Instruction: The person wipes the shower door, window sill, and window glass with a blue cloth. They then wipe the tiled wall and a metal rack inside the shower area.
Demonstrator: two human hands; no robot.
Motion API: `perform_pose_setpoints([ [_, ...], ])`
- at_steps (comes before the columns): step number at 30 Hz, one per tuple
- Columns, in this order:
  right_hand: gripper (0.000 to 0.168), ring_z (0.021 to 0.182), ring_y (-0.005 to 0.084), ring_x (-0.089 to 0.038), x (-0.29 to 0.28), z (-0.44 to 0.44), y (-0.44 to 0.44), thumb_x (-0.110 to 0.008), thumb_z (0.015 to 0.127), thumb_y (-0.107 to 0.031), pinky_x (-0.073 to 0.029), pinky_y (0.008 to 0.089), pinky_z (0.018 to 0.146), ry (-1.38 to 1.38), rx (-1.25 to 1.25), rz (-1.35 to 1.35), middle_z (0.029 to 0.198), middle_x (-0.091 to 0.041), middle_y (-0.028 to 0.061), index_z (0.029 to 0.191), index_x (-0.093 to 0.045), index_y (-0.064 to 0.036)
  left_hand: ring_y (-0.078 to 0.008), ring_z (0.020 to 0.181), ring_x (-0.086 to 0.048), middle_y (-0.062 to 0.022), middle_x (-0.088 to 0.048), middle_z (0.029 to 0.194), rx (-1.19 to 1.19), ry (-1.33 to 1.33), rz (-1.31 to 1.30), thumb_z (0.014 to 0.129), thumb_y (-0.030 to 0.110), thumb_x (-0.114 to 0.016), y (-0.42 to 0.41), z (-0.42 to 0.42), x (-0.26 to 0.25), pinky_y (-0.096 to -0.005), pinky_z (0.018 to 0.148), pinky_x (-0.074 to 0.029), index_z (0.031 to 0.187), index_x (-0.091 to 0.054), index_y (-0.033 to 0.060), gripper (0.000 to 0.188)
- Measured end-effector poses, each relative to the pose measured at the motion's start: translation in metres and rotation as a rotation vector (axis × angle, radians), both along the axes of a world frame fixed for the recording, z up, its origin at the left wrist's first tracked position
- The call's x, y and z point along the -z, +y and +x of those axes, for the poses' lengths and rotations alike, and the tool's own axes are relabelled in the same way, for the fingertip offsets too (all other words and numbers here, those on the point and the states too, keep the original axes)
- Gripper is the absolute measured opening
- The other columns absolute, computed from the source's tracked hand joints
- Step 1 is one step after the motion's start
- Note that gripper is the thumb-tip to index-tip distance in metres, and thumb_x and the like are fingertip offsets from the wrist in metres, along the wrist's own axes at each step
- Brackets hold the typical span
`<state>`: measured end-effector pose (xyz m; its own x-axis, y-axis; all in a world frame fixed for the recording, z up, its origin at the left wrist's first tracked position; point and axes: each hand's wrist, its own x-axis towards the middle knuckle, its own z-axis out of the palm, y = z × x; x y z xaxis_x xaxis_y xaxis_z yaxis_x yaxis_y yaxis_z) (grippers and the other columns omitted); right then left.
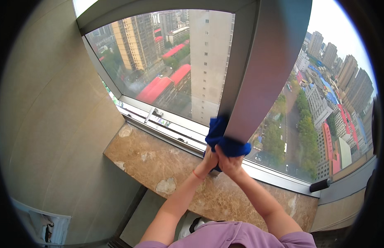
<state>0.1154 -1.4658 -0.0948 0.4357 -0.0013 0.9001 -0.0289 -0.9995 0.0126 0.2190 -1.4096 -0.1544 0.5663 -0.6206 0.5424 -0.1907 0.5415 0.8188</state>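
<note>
Both my hands press a blue cloth (230,147) around the lower part of a wide metal window mullion (257,80). On the mullion's left side, my left hand (210,158) holds the cloth, and a thin red band circles that wrist. My right hand (230,162) grips the cloth at the mullion's front, close against the left hand. Folds of cloth hide many of the fingers. Below the hands, the mullion's foot meets a brown marble windowsill (176,167).
Left of the mullion, a window sash (167,113) with a metal handle (150,114) is tilted open. A fixed glass pane (281,130) stands to the right. A black cylindrical object (319,185) lies by the right frame. A tiled wall (62,108) bounds the left side.
</note>
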Motion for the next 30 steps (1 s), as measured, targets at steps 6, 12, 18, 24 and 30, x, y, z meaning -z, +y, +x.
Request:
perform_pose_setpoints([
  [6, 0.064, 0.103, 0.0206, -0.062, 0.146, -0.06, 0.017, -0.064, 0.084, -0.011, -0.045, 0.0419, 0.1, 0.617, 0.04, -0.028, 0.109, -0.067, -0.0025, 0.146, -0.059, -0.026, -0.0233, 0.104, -0.07, -0.0161, -0.075, 0.111, -0.088, 0.221, 0.442, 0.112, 0.038, -0.042, 0.054, -0.042, 0.158, -0.0381, 0.088, -0.054, 0.128, -0.062, -0.0017, 0.047],
  [12, 0.053, 0.116, 0.0322, -0.062, 0.085, -0.055, 0.01, -0.07, 0.086, -0.006, -0.045, 0.0515, 0.103, 0.294, -0.207, 0.1, 0.118, -0.067, 0.0123, 0.138, -0.064, -0.014, -0.0213, 0.108, -0.067, -0.0147, -0.073, 0.116, -0.113, 0.281, 0.252, 0.113, 0.034, -0.039, 0.049, -0.044, 0.085, -0.0369, 0.094, -0.052, 0.127, -0.062, -0.0043, 0.047],
  [18, 0.053, 0.134, 0.0448, -0.053, -0.054, -0.007, -0.023, -0.055, 0.102, -0.014, -0.037, 0.0546, 0.115, -0.326, -0.342, 0.286, 0.147, -0.052, 0.0288, 0.149, -0.042, 0.007, -0.0431, 0.111, -0.067, -0.0289, -0.064, 0.127, -0.351, -0.36, -0.016, 0.105, 0.021, -0.051, 0.021, -0.029, -0.109, -0.0447, 0.094, -0.053, 0.156, -0.029, -0.004, 0.061],
  [24, 0.068, 0.145, 0.0411, -0.041, -0.017, 0.017, -0.035, -0.036, 0.11, -0.037, -0.029, 0.0455, 0.121, -0.272, -0.43, 0.629, 0.158, -0.04, 0.0277, 0.159, -0.025, 0.008, -0.0456, 0.128, -0.059, -0.0317, -0.05, 0.147, -0.493, -0.496, -0.014, 0.104, 0.049, -0.051, 0.007, -0.004, -0.067, -0.0482, 0.105, -0.048, 0.16, -0.017, -0.004, 0.084],
  [30, 0.067, 0.132, 0.0507, -0.051, 0.114, -0.041, -0.021, -0.058, 0.096, -0.005, -0.041, 0.0472, 0.113, 0.07, -0.244, 0.828, 0.145, -0.05, 0.0325, 0.158, -0.032, 0.0, -0.0492, 0.121, -0.061, -0.0329, -0.053, 0.141, -0.498, -0.42, 0.266, 0.104, 0.028, -0.059, 0.034, -0.045, 0.069, -0.0495, 0.102, -0.049, 0.16, -0.014, -0.0046, 0.08],
])
